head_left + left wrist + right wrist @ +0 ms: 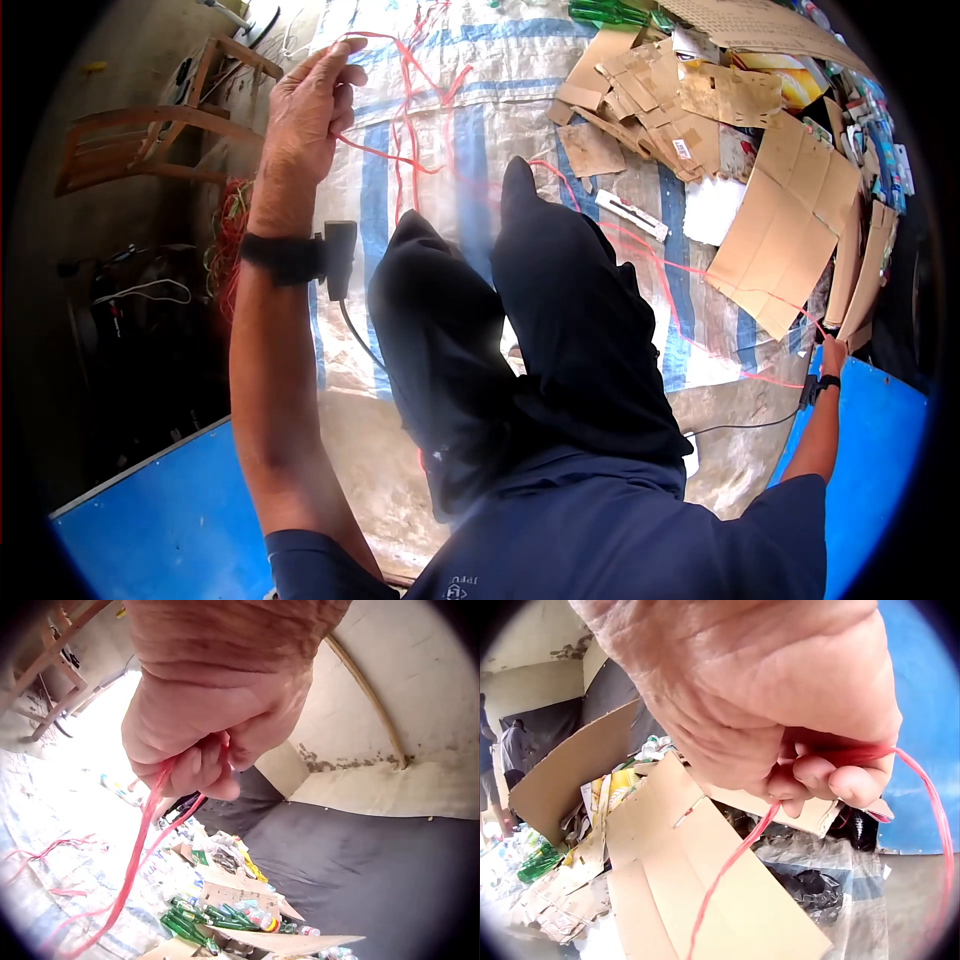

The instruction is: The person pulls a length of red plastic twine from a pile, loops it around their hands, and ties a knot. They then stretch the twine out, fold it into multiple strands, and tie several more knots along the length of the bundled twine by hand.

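Observation:
My left hand (312, 105) is raised at the upper left of the head view. Its curled fingers grip a strand of red plastic twine (133, 859), which passes through the fist and hangs in a loop below. Far out to the right, my right hand (833, 352) holds another stretch of red twine (739, 851) in curled fingers. In the right wrist view one length drops in front of a cardboard sheet (705, 877), and another arcs out beside the blue panel (919, 697). Between the hands, twine trails across the striped tarp (470, 150) and past my knees.
Flattened cardboard (650, 100) piles up at the right, with green bottles (610, 12) behind it. A long white box (632, 215) lies on the tarp. A wooden chair (150, 140) stands at the left, near a tangle of twine (232, 240). Two people (514, 750) appear farther off.

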Demonstrator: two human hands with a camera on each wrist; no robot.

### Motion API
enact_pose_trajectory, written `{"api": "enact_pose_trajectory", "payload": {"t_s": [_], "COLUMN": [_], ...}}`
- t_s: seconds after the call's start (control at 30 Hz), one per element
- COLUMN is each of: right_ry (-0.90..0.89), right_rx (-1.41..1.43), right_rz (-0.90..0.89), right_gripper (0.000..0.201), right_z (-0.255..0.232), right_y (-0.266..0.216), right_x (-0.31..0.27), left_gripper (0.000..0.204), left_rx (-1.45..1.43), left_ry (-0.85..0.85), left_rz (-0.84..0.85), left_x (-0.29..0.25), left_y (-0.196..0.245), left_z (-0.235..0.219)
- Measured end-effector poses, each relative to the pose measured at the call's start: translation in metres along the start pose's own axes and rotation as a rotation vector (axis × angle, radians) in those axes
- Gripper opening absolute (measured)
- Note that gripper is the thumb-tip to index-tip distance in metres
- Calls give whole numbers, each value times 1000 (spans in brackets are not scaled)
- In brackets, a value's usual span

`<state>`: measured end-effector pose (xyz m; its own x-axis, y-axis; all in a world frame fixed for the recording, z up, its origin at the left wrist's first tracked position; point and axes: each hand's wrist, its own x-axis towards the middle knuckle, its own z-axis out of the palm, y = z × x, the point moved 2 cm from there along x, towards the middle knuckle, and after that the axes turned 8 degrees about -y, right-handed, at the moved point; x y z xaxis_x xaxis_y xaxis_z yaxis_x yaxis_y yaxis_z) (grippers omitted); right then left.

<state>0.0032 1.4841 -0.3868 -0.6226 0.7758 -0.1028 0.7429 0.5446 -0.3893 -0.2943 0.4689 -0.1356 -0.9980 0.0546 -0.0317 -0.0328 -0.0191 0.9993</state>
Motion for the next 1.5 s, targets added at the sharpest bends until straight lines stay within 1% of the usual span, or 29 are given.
{"api": "enact_pose_trajectory", "payload": {"t_s": [0.03, 0.07, 0.13, 0.2, 0.23, 0.27, 0.33, 0.4, 0.43, 0.47, 0.53, 0.57, 0.63, 0.77, 0.83, 0.9, 0.97, 1.03, 1.07, 1.13, 1.17, 1.23, 1.27, 1.33, 1.4, 1.43, 1.47, 1.5], "right_ry": [-68, -68, -116, -139, -129, -118, -115, -216, -268, -268, -408, -406, -390, -424, -478, -498, -519, -608, -610, -649, -651, -713, -716, -673, -861, -927, -993, -1098], "right_rx": [-39, -39, -130, -140, -59, 21, -1, -201, -123, -124, -38, -37, -167, -279, -206, -204, -202, -106, -106, -27, -27, 39, 38, 108, 143, 165, 187, 217], "right_rz": [92, 95, -90, -109, -85, -59, -67, -216, -173, -168, -261, -258, -430, -417, -305, -312, -316, -317, -320, -343, -349, -402, -408, -782, -755, -818, -882, -871], "right_gripper": [44, 44, 44, 44, 44, 44, 44, 40, 38, 38, 36, 36, 38, 38, 37, 35, 34, 27, 27, 19, 19, 19, 19, 24, 26, 25, 25, 26], "right_z": [-4, 0, 9, 21, 29, 38, 55, 66, 65, 70, 82, 87, 98, 106, 104, 106, 111, 118, 120, 125, 124, 124, 135, 160, 164, 167, 170, 168], "right_y": [3, 4, 10, -9, -20, -16, -15, -24, -60, -79, -109, -119, -142, -175, -193, -206, -215, -227, -237, -264, -285, -331, -341, -365, -412, -436, -461, -490], "right_x": [2, 4, 13, 2, -5, -2, 3, 10, -18, -30, -41, -42, -47, -64, -78, -82, -83, -84, -87, -98, -113, -148, -155, -170, -212, -232, -253, -276], "left_gripper": [31, 31, 32, 35, 36, 37, 36, 36, 36, 36, 36, 36, 36, 36, 36, 35, 35, 35, 34, 34, 34, 34, 34, 34, 34, 34, 34, 34], "left_rx": [25, 25, -4, 30, -3, -35, -45, -56, -56, -56, -68, -80, -79, -88, -80, -70, -47, -77, -108, -121, -135, -150, -168, -185, -279, -275, -294, -311], "left_ry": [18, 15, -4, 3, -6, -15, -22, -29, -22, -15, -3, 13, 29, 69, 67, 65, 21, -1, -27, -43, -61, -49, -44, -35, -158, -152, -65, 23], "left_rz": [11, 10, 69, 72, 64, 56, 53, 50, 48, 45, 31, 20, 11, -20, -23, -25, -16, -14, -15, -14, -14, -11, -12, -13, 48, 48, 41, 34], "left_x": [-1, -2, -4, -7, -9, -12, -14, -17, -18, -19, -21, -22, -23, -27, -29, -31, -32, -32, -32, -33, -33, -35, -37, -34, -32, -32, -31, -30], "left_y": [5, 8, 14, 19, 22, 23, 23, 22, 21, 19, 18, 18, 18, 20, 20, 20, 20, 20, 19, 17, 17, 18, 18, 14, 8, 10, 13, 15], "left_z": [2, 3, 5, 8, 10, 12, 12, 11, 11, 11, 12, 12, 12, 11, 7, 3, 1, -1, -1, -1, 0, 3, 4, -3, -15, -12, -4, 4]}}
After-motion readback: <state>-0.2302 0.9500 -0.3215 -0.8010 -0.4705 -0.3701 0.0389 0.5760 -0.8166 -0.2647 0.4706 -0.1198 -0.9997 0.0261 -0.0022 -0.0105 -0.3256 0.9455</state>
